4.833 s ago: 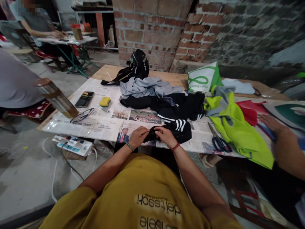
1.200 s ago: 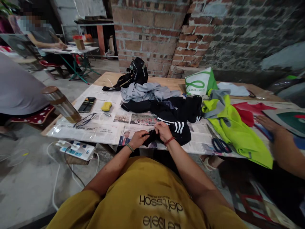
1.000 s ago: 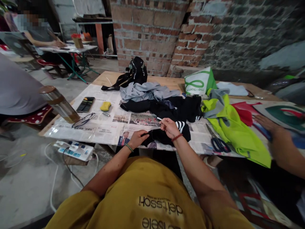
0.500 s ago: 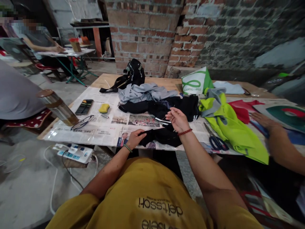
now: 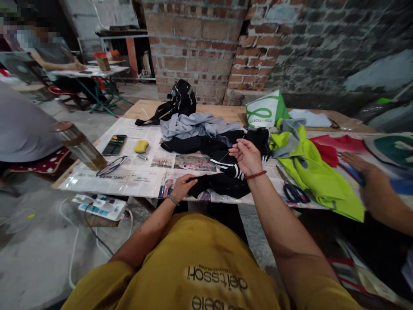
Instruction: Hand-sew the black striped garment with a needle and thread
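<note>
My left hand [image 5: 183, 186] is closed at the near table edge, pinching one end of a black garment [image 5: 230, 186] between thumb and fingers. White stripes show on the garment's right part. Above it, my right hand [image 5: 248, 157] is raised with its fingertips pinched together on a thin sewing needle [image 5: 243, 137], whose tip just shows. A fine thread [image 5: 225, 157] slants down from the fingers toward the cloth. Behind lie another black garment [image 5: 187, 144] and grey cloth [image 5: 200, 124]. Scissors [image 5: 292, 191] with dark blue handles rest to the right of my right forearm.
Newspaper under clear plastic [image 5: 135, 181] covers the table. On the left are a bottle [image 5: 79, 146], phone [image 5: 114, 145], glasses [image 5: 112, 167] and yellow sponge [image 5: 141, 146]. Rightward lie a neon-yellow garment [image 5: 309, 172] and another person's hand [image 5: 355, 162]. A power strip [image 5: 101, 207] hangs below.
My right hand has moved a little to the right and slightly up, away from the cloth, with the needle. My left hand stays put. At far right the green object has shifted.
</note>
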Motion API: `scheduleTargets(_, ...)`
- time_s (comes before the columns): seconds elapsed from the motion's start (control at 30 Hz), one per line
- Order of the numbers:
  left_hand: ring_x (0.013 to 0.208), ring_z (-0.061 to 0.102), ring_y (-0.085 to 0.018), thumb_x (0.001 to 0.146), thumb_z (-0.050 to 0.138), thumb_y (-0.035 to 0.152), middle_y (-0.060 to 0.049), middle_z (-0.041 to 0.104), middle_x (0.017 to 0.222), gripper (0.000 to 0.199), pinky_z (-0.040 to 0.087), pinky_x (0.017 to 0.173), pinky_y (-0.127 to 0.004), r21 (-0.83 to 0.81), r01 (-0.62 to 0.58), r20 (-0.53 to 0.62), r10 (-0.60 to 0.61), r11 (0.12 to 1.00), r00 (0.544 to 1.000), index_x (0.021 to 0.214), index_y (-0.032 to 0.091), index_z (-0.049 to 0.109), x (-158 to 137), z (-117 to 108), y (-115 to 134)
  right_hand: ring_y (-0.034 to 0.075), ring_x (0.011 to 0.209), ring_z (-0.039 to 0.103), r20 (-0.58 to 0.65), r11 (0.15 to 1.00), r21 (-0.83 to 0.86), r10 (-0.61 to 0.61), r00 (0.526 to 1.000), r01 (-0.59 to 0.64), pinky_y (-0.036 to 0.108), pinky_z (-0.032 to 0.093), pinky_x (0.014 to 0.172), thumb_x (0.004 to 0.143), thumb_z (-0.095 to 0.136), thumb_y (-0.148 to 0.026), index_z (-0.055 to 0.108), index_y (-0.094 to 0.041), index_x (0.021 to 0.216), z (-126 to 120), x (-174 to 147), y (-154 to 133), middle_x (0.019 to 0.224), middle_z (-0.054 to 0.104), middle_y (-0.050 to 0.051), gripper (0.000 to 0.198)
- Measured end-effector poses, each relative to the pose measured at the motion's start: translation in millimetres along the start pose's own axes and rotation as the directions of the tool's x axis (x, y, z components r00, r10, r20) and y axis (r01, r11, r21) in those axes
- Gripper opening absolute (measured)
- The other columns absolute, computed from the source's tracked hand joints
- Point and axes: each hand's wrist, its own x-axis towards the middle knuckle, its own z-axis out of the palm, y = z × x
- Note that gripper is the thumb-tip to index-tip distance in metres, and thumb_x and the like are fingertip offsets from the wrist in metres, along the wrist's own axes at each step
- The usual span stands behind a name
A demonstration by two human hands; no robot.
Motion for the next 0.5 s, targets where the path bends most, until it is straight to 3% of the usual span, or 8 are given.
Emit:
scheduleTargets(0.2,0.071,0.058,-0.013,0.069,0.064,0.031,-0.002,0.067,0.078,0.024,0.046,0.067,-0.024,-0.007,-0.028,0.030,0.028,1.000,0.999,0.085,0.015,0.068,-0.4,-1.7,-0.1,0.010,0.060,0.065,0.019,0.997,-0.073,-0.025,1.000,0.026,0.020,0.054,0.054,0.074,0.066,-0.029,0.057,-0.019,0.087,-0.5,1.4,4.9,0.068,0.063,-0.004,0.018)
scheduleTargets(0.3,0.073,0.059,-0.014,0.067,0.065,0.031,-0.003,0.068,0.081,0.027,0.046,0.069,-0.025,-0.023,-0.021,0.035,0.022,1.000,0.999,0.088,0.014,0.069,0.0,-1.0,-1.5,0.010,0.060,0.064,0.042,0.962,-0.271,-0.027,0.999,0.037,0.022,0.052,0.056,0.076,0.061,-0.028,0.060,-0.019,0.088,2.1,-3.6,19.1,0.069,0.062,-0.003,0.015)
scheduleTargets(0.4,0.073,0.059,-0.015,0.066,0.067,0.031,-0.004,0.069,0.080,0.027,0.047,0.070,-0.026,-0.016,-0.018,0.028,0.019,1.000,0.999,0.087,0.015,0.069,0.7,-0.2,-2.2,0.011,0.057,0.061,0.204,0.787,-0.606,0.012,0.979,0.117,0.024,0.050,0.058,0.079,0.054,-0.021,0.064,-0.018,0.086,7.2,-13.9,40.3,0.071,0.064,0.000,0.013)
scheduleTargets(0.5,0.075,0.059,-0.015,0.067,0.066,0.028,-0.004,0.068,0.080,0.020,0.046,0.074,-0.027,-0.002,-0.079,0.032,0.079,0.997,0.996,0.082,0.015,0.070,1.0,-0.8,-0.5,0.014,0.073,0.062,0.473,0.536,-0.749,0.019,0.881,0.390,0.028,0.048,0.072,0.079,0.051,-0.014,0.069,-0.019,0.083,13.0,-24.8,61.5,0.082,0.065,0.004,0.018)
